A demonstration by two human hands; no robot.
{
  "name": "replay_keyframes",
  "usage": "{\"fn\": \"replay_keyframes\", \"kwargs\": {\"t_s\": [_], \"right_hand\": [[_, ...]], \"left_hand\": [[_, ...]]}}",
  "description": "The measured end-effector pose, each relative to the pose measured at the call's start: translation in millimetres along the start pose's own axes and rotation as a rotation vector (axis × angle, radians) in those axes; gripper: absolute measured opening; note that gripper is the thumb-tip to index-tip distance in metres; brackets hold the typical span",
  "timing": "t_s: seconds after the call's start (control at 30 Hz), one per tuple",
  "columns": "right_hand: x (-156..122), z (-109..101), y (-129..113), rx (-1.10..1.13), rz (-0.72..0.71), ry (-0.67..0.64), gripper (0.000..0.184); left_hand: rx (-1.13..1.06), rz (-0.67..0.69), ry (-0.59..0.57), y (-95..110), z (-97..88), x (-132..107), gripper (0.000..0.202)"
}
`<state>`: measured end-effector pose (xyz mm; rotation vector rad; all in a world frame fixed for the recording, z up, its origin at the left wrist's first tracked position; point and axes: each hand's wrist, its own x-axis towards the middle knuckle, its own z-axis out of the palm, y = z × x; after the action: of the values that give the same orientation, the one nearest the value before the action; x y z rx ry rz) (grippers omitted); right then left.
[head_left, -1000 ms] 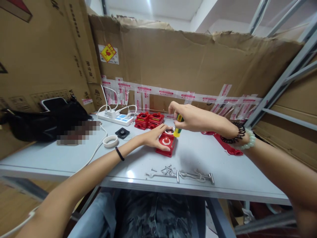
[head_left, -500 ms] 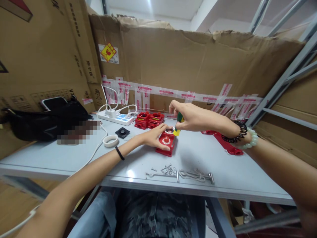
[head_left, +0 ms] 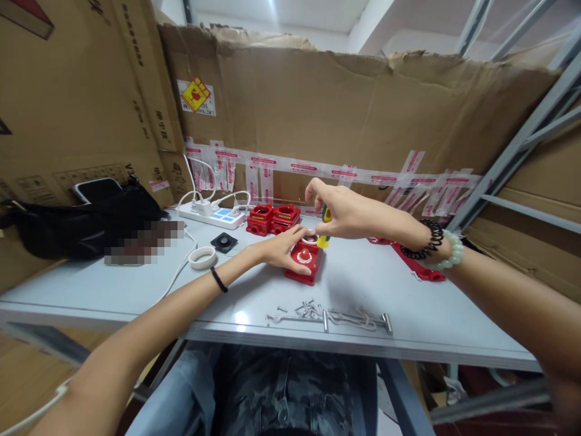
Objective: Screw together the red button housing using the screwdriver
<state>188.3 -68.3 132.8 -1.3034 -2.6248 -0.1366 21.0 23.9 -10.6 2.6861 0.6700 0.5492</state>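
Broad cardboard wall behind, crossed by a strip of printed tape. Below it, grey table, bare toward the left front. At far left, black bag slumped on the tabletop with a phone on top. Next, white power strip near the back edge, its cable trailing forward. Beside that, two red housings side by side, well behind the work. At right, long red bracket lying flat under the right forearm. Near the front edge, scatter of screws and long bolts. At centre, red switch box flat on the table, between both hands. Left hand spread over its left side, fingers pressing down, gripping nothing. Right hand clenched around a yellow-green screwdriver, held upright, tip down at the box's far right corner. Smaller still: white tape ring and black square part, both left of the box.
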Motion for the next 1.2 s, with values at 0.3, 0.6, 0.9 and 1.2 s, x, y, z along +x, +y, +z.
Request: {"fn": "replay_keyframes", "kwargs": {"t_s": [0.3,0.6,0.9,1.2], "right_hand": [[0,5,2,-0.121,0.126,0.108,0.041],[1,6,1,-0.042,0.051,0.082,0.023],[-1,3,1,0.047,0.025,0.072,0.033],[-3,8,6,0.147,0.024,0.117,0.034]], "left_hand": [[0.042,0.004,-0.015,0,-1.3,0,0.098],[0.014,0.017,0.001,-3,0.1,-1,0.098],[-0.021,0.021,0.011,-5,0.5,-1,0.097],[0.003,0.007,-0.001,-2,-0.7,-1,0.101]]}}
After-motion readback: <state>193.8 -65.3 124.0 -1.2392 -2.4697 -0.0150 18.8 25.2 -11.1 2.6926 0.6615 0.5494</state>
